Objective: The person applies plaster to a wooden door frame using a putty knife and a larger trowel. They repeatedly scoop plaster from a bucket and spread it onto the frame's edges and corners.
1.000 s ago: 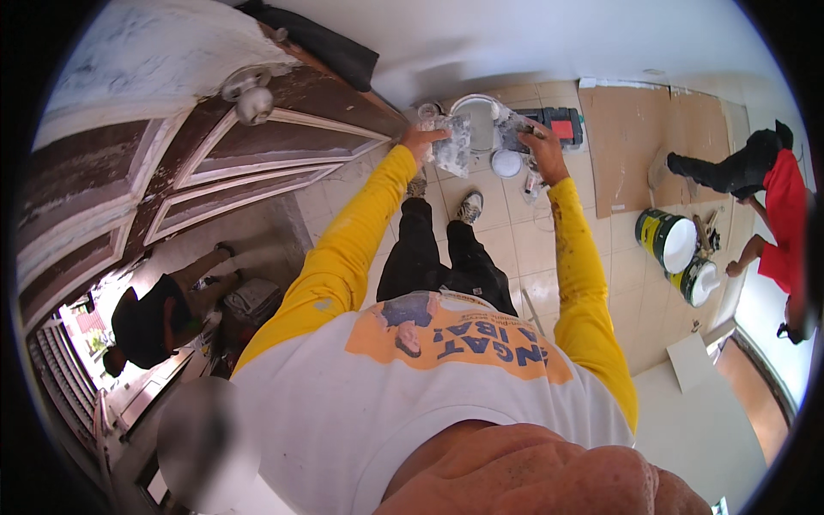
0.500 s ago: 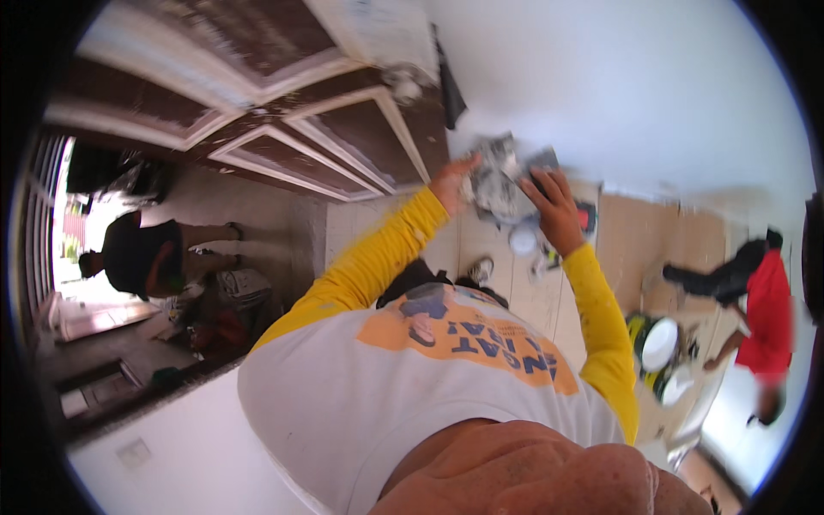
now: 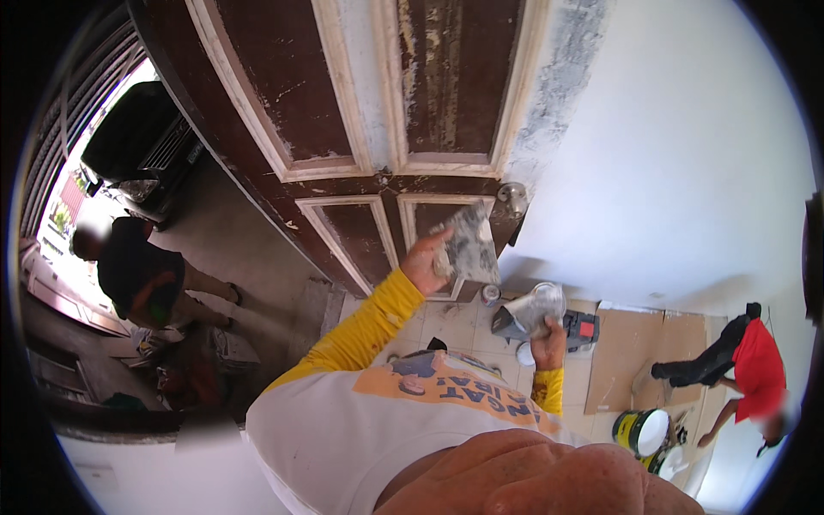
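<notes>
In front of the brown panelled door [image 3: 390, 182] with its whitened mouldings, my left hand [image 3: 425, 266] grips a flat plate [image 3: 474, 249] smeared with grey and white putty. My fingers are closed around the plate's near-left edge. Lower and to the right, my right hand [image 3: 549, 346] is closed on a putty knife [image 3: 534, 305], its wide pale blade pointing up and left. The knife's handle is hidden in my hand. Between the two tools there is a gap. A round knob [image 3: 512, 199] sits on the door's right edge, above and right of the plate.
A small can [image 3: 490, 295] and a black-and-red case [image 3: 585, 330] stand on the tiles [image 3: 451, 324]. To the right lie cardboard sheets [image 3: 625, 360] and paint pails [image 3: 639, 432], near a bending person in red [image 3: 762, 365]. Another person [image 3: 142, 270] and a car [image 3: 137, 150] are outside at left.
My hands, close together before, have moved apart. The right hand has come down toward my body with the putty knife. My view has swung, so more of the door shows.
</notes>
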Tool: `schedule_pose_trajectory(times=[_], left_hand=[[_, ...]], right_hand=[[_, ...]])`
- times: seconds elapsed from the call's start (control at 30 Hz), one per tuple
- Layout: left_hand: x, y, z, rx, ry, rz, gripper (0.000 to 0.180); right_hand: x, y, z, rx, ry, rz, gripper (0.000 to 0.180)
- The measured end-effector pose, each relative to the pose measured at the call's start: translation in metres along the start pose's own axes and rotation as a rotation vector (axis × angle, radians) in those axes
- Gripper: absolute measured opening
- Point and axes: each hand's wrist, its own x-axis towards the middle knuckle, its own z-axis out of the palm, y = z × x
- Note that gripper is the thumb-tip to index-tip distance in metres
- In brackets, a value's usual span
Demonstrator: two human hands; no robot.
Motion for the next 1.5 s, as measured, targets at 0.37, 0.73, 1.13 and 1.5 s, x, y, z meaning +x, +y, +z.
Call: schedule_pose_trajectory(times=[0.37,0.73,1.13,1.5], left_hand=[[-0.039,0.109,0.049,0.534,0.06,0.413,0.03],[-0.039,0.114,0.065,0.478,0.192,0.418,0.035],[-0.045,0.159,0.032,0.238,-0.051,0.22,0.04],[0.026,0.145,0.002,0.576,-0.181,-0.181,0.033]], right_hand=[[-0.057,0.018,0.297,-1.565,-0.593,-1.177,0.058],[-0.035,0.039,0.296,-1.177,-0.59,-0.812,0.055],[-0.008,0.004,0.268,-0.746,-0.386,-0.445,0.027],[-0.048,-0.03,0.28,-0.852,-0.385,-0.512,0.035]])
